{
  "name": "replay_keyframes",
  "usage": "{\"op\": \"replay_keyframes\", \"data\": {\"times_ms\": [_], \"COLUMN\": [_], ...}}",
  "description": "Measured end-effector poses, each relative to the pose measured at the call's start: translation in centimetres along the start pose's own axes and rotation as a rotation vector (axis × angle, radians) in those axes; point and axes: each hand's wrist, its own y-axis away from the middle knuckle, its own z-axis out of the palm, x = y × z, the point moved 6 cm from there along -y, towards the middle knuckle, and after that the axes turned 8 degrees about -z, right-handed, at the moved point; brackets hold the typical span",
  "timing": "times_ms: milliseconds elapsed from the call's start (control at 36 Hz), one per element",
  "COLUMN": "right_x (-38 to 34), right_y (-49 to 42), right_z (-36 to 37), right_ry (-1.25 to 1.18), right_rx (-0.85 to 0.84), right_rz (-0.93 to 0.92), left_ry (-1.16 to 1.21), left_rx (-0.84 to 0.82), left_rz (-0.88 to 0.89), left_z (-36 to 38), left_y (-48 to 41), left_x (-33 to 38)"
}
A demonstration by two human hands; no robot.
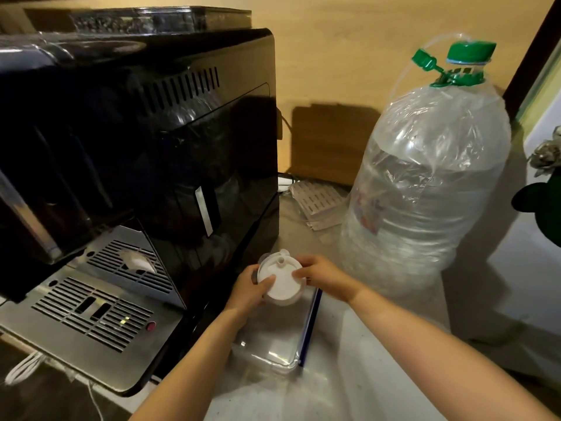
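A round white plastic lid with a small spout sits on a clear container, just right of the black coffee machine. My left hand grips the lid's left edge, thumb on top. My right hand holds its right edge, fingers curled over the rim. Below them lies a clear rectangular plastic tank with a blue strip along its right side. The container's body under the lid is mostly hidden by my hands.
A large clear water bottle with a green cap, wrapped in plastic film, stands at the right. The machine's metal drip tray juts out at the left. A perforated white piece lies behind on the counter. White wall at far right.
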Motion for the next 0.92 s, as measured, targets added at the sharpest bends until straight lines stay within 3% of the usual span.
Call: {"op": "replay_keyframes", "data": {"times_ms": [306,583,917], "right_x": [1.7,1.5,2.0], "right_y": [-2.0,-2.1,-1.8], "right_z": [1.1,3.3,4.0], "right_ry": [0.472,0.925,0.958], "right_rx": [-0.080,-0.273,-0.264], "right_rz": [0.103,0.174,0.108], "left_ry": [-0.281,-0.514,-0.758], "left_rx": [0.073,0.062,0.110], "left_rz": [-0.072,-0.174,-0.193], "left_z": [0.6,0.8,1.5], "left_y": [-0.6,-1.4,-1.6], "left_x": [-1.5,-3.3,-4.0]}}
